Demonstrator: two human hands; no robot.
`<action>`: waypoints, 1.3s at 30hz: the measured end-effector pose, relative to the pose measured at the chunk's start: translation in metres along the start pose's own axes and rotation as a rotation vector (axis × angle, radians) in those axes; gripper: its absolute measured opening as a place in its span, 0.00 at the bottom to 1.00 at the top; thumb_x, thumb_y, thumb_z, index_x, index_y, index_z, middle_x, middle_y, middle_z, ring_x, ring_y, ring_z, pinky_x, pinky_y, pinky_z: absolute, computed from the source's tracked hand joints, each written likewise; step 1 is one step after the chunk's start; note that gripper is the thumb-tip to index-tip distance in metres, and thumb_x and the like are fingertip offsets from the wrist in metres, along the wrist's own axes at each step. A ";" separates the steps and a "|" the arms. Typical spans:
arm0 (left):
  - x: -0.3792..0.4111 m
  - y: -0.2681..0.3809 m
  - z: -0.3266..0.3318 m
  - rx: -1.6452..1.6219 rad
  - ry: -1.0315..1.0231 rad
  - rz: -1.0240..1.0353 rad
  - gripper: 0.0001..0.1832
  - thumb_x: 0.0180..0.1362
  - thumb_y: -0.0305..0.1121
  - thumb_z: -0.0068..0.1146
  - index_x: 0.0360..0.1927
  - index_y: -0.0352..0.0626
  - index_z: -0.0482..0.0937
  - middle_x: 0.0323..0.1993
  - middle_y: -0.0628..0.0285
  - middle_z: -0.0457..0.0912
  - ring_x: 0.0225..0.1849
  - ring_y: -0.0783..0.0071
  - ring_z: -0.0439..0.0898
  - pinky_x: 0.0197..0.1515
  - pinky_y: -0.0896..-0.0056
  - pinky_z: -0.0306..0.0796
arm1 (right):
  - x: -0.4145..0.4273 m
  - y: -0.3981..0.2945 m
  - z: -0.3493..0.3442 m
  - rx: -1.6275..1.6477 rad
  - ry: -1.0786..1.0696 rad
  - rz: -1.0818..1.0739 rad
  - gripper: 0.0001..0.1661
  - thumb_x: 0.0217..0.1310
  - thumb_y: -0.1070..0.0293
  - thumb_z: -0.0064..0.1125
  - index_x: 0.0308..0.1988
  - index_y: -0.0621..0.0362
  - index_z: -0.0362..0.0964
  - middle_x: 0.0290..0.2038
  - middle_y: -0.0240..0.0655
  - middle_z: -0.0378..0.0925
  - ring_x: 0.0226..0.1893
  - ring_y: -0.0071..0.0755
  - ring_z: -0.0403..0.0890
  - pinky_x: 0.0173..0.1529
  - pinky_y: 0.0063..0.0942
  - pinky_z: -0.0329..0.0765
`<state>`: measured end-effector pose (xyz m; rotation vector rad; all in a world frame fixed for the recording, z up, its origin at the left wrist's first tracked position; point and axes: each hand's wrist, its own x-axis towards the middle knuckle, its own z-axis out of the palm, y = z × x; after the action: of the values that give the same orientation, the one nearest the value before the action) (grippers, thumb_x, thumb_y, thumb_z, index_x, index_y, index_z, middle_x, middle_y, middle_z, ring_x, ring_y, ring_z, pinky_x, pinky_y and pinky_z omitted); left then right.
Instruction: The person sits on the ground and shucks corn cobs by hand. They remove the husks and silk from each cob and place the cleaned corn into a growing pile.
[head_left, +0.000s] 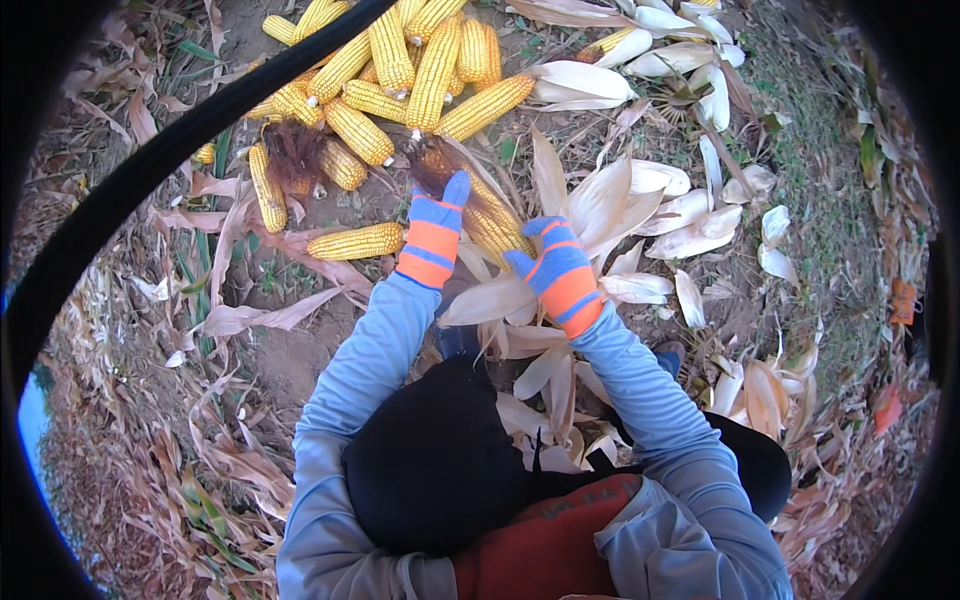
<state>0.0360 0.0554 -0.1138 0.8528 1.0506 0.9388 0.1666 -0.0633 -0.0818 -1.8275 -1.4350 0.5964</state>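
A yellow ear of corn (491, 217) lies slantwise between my gloved hands, with dark brown silk (433, 169) at its far end. Dry husk leaves are peeled back around its near end. My right hand (559, 270), in a blue and orange striped glove, grips that near end with thumb and fingers on either side. My left hand (435, 229), gloved alike, holds the ear near the silk; its lower fingers are partly hidden. Just left of it, a bare corn ear (356, 241) rests on the ground.
Ahead lies a pile of husked corn ears (390, 64). Ears still partly in pale husks (679, 56) lie at the upper right, and loose husk pieces (694, 225) are scattered to the right. A black cable or strap (150, 169) crosses the upper left. My knee (435, 457) is below my hands.
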 end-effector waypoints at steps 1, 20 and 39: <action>0.000 -0.001 0.000 -0.021 0.007 -0.057 0.23 0.48 0.29 0.56 0.48 0.35 0.64 0.41 0.62 0.71 0.40 0.77 0.69 0.44 0.75 0.65 | 0.000 -0.001 0.000 -0.076 -0.009 -0.037 0.26 0.37 0.63 0.63 0.39 0.62 0.66 0.34 0.44 0.70 0.37 0.45 0.71 0.42 0.34 0.68; 0.010 -0.015 -0.015 -0.511 -0.290 -0.293 0.18 0.53 0.34 0.46 0.47 0.38 0.66 0.43 0.58 0.73 0.44 0.68 0.72 0.46 0.69 0.67 | -0.014 0.014 -0.011 0.407 -0.426 0.144 0.26 0.43 0.60 0.59 0.39 0.66 0.63 0.30 0.49 0.72 0.32 0.46 0.74 0.35 0.31 0.69; 0.039 0.034 -0.035 -1.006 -0.553 -0.341 0.10 0.59 0.37 0.38 0.30 0.45 0.69 0.14 0.72 0.53 0.15 0.80 0.54 0.20 0.76 0.52 | -0.023 -0.001 -0.027 1.204 -0.967 0.521 0.32 0.52 0.64 0.53 0.55 0.61 0.53 0.48 0.32 0.65 0.47 0.21 0.66 0.50 0.21 0.64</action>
<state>0.0032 0.1083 -0.1049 0.0522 0.1483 0.7349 0.1796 -0.0917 -0.0660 -0.8382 -0.6507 2.2153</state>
